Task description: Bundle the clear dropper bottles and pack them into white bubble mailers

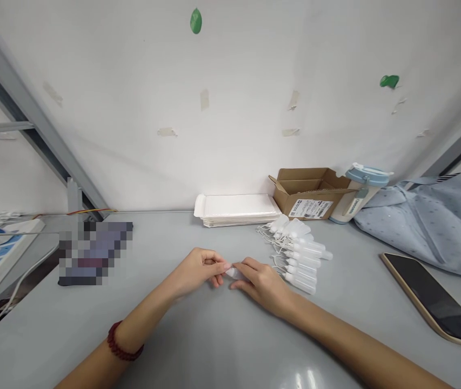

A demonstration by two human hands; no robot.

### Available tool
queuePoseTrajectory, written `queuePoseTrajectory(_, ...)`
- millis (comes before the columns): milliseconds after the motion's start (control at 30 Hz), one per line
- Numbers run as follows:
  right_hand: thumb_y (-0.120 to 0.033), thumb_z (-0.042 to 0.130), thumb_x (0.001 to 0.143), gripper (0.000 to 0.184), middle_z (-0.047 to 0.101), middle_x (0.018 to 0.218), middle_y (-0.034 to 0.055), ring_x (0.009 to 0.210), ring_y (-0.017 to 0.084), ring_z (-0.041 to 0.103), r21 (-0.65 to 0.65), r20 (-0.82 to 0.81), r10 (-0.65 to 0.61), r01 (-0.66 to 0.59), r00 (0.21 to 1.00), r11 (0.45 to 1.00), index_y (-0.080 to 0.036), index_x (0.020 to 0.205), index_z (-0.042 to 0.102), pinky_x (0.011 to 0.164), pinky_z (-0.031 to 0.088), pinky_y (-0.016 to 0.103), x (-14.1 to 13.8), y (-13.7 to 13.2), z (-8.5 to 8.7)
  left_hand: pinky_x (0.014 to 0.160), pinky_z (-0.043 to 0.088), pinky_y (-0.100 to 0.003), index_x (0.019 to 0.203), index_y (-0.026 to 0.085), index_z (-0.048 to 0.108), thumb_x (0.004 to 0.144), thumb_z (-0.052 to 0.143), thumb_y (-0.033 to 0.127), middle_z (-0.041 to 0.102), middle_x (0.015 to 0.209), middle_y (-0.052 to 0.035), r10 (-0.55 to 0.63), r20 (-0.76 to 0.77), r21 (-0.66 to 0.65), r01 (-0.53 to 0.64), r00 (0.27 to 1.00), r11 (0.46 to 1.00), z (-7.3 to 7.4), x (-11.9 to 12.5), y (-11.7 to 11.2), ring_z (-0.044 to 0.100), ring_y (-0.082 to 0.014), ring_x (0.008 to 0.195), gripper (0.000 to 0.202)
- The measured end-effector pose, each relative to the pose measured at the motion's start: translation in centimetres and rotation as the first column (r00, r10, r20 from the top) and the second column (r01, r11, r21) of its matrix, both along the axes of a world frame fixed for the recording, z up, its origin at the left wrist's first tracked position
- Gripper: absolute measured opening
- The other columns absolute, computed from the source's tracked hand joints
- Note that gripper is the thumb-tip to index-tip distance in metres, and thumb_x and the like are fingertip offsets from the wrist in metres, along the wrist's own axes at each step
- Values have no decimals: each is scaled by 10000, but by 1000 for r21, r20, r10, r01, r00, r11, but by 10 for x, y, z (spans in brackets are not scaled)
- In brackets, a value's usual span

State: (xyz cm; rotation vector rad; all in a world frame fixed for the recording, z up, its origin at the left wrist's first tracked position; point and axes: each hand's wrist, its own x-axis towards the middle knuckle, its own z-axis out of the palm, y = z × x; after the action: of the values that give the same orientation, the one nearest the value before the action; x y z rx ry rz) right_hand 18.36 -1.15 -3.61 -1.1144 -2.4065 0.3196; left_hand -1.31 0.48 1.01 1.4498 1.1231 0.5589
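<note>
A small translucent plastic bottle (234, 273) is held just above the grey table, mostly covered by my fingers. My left hand (201, 268) pinches its narrow tip between thumb and fingers. Around its body, my right hand (263, 282) is closed with the fingers bent over. Just right of my right hand lies a pile of similar translucent bottles (303, 262), several with thin white cord loops at their tips pointing left. Whether the held bottle has a cord I cannot tell.
Behind the bottles lie a stack of white flat boxes (238, 208), an open cardboard box (309, 202) and a blue-lidded cup (355, 197). At right are a blue fabric bag (425, 221) and a phone (436, 300). A power strip (1, 256) and cables lie left.
</note>
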Motion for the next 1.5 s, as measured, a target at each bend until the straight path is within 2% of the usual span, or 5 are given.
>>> queuePoseTrajectory(333,-452,424,894,355,653,836,79,661,168,613,78,-107,-2,11,994,997,-165,1059,552,575,467,267,0,-5,-5,634,469,-253,749,150,658,750,629,375,632,636,-12,-43,85,-25,46,995,999,1,2,-4,577,-127,602,227)
queuePoseTrajectory(733,-425,466,885,297,634,653,21,467,111,524,108,-303,-83,121,949,987,-156,949,574,462,401,224,-2,-6,-4,764,492,-269,815,184,691,724,642,222,612,884,-36,22,134,334,-66,991,940,-5,13,-14,582,-167,838,110)
queuePoseTrajectory(1033,-372,489,887,219,620,659,24,507,118,542,306,-323,-73,177,944,936,-162,931,530,455,410,223,-1,-6,0,674,489,-253,780,159,612,768,622,336,610,718,-2,109,169,199,-142,980,970,9,13,-16,597,-136,693,178)
queuePoseTrajectory(1233,-283,517,880,127,646,802,72,670,147,609,383,-337,0,137,941,914,-171,941,509,550,477,239,0,-5,-1,546,458,-250,628,132,563,811,520,458,578,588,-6,-39,63,9,39,997,999,10,12,-16,566,-122,512,377)
queuePoseTrajectory(1500,-393,532,858,242,573,590,-5,489,111,511,170,-343,-101,167,934,971,-153,875,553,445,382,216,1,-7,7,655,441,-245,824,169,656,783,565,324,600,732,-8,-10,-52,345,28,999,938,9,12,-19,527,-134,675,184)
